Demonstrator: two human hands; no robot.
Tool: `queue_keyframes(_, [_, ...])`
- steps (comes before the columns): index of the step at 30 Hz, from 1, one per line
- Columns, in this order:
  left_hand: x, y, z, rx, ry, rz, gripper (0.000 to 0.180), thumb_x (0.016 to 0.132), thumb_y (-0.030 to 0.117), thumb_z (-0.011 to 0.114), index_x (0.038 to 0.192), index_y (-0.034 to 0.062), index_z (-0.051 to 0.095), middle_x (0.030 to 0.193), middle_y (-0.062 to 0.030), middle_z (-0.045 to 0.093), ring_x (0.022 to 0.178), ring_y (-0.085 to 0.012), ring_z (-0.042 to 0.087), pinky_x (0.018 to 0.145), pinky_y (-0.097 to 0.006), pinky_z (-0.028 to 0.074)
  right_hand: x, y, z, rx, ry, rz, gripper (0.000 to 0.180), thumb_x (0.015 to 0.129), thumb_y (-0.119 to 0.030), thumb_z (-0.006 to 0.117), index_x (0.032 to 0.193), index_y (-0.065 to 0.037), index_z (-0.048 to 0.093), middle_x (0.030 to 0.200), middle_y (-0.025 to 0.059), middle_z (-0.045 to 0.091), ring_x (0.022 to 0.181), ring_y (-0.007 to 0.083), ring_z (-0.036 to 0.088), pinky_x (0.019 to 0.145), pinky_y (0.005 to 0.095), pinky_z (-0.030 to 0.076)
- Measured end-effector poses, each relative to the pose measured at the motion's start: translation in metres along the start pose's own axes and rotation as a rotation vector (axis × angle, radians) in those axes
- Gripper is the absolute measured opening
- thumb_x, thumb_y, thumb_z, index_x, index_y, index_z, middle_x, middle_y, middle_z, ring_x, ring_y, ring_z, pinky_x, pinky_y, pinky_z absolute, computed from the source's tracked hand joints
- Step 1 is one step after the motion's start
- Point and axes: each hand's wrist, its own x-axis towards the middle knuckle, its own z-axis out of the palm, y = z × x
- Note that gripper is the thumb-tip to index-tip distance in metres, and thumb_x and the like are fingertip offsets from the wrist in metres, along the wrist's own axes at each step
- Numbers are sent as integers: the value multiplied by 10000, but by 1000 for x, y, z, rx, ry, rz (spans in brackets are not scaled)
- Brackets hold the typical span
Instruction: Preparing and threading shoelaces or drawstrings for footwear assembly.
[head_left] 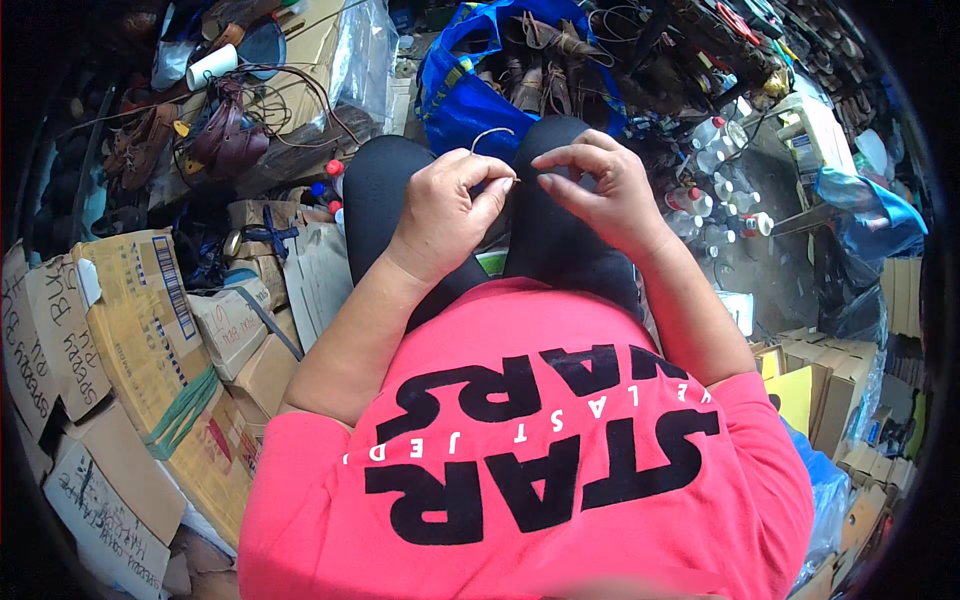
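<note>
A thin pale thread (pixel 488 136) was pinched between thumb and forefinger of the left hand (pixel 447 205), its free end arching up and rightward in a small loop above the knuckles. Something fine like a needle (pixel 512 180) seemed to be held at those fingertips, pointing right (too small to be sure). The right hand (pixel 598 188) was held just beside it, thumb and forefinger curled close together at the needle's tip; whether they touched it could not be told. Both hands were poised over black-clad knees (pixel 540 235). Beyond was seen a blue bag (pixel 455 95) of leather sandals; cardboard boxes (pixel 140 320) were stacked at left, white bottles (pixel 715 170) at right.
</note>
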Motion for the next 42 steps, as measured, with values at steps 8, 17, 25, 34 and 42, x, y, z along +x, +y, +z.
queue_keyframes(8, [1,6,0,80,26,96,79,754,25,650,833,26,649,746,-104,617,676,-234,603,619,-308,469,3,-8,8,-197,-2,-158,118,709,-150,714,817,-106,696,768,73,575,676,233,601,595,314,484])
queue_keyframes(17, [0,4,2,104,42,135,71,752,15,647,821,29,639,731,-103,604,659,-243,595,594,-315,464,1,-9,14,-80,45,-104,111,701,-132,698,792,-70,684,721,86,564,689,219,606,620,303,481])
queue_keyframes(25, [0,5,3,106,63,115,58,766,13,636,820,28,622,724,-107,576,643,-251,583,563,-320,449,0,12,20,804,-66,356,149,828,-121,651,908,5,659,885,9,641,766,69,574,694,226,477])
queue_keyframes(34, [-1,5,2,246,53,221,94,749,-6,636,831,36,617,758,-107,579,677,-281,593,598,-345,482,11,-14,-1,-75,-81,-62,119,725,-129,714,832,-79,696,732,75,581,664,196,591,597,290,473])
queue_keyframes(42, [0,5,1,282,36,215,104,740,-7,645,832,32,617,760,-110,576,684,-288,596,607,-352,485,11,-9,3,-139,-14,-90,121,704,-136,699,806,-72,686,745,91,592,687,226,603,615,310,482])
